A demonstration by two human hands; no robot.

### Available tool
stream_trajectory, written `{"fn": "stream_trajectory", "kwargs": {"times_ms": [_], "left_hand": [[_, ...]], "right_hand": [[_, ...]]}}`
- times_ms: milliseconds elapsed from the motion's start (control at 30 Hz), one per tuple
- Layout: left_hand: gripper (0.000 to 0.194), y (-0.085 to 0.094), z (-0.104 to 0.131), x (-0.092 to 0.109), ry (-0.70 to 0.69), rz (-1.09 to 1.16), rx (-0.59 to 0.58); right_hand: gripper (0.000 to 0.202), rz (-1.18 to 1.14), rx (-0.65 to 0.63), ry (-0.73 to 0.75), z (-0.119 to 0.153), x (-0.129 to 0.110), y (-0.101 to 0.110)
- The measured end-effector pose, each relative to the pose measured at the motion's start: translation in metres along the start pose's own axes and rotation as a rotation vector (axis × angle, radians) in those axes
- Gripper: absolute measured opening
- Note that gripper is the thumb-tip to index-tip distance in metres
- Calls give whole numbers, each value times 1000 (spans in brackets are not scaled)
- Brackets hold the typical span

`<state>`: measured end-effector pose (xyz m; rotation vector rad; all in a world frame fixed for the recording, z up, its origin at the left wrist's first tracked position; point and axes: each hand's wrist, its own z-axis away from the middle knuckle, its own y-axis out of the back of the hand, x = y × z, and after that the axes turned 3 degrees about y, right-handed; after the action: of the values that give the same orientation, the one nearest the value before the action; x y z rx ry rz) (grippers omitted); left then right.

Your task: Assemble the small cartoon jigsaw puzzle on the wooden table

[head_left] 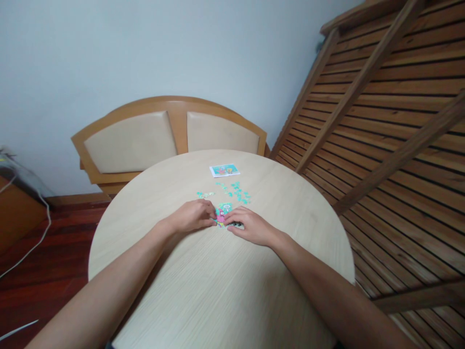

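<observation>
A partly joined jigsaw puzzle point(221, 215), with a pink figure and teal patches, lies flat on the table between my hands. At its left edge, my left hand point(194, 214) has its fingers curled and closed on the border. My right hand point(250, 225) grips the right side, fingertips over the pink part and thumb lower down near a dark patch. My fingers cover both side edges, so any single piece under them is hidden. Loose teal jigsaw pieces point(240, 192) are scattered just beyond the puzzle, with a smaller row of pieces point(206, 195) beyond my left hand.
A picture card point(224, 170) with a teal cartoon scene lies toward the far side of the round wooden table point(174, 300). Behind stands a padded headboard point(134, 140) against the wall. A slatted wooden frame point(381, 145) leans at the right. A white cable point(47, 228) hangs at the left.
</observation>
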<state>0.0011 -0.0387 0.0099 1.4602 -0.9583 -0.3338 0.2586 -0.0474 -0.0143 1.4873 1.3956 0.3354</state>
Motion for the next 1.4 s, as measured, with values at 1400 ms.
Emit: {"fn": "stream_trajectory", "kwargs": {"times_ms": [1400], "left_hand": [[32, -8, 1, -68, 310, -166, 290]], "right_hand": [[13, 5, 1, 18, 1, -3, 8]]}}
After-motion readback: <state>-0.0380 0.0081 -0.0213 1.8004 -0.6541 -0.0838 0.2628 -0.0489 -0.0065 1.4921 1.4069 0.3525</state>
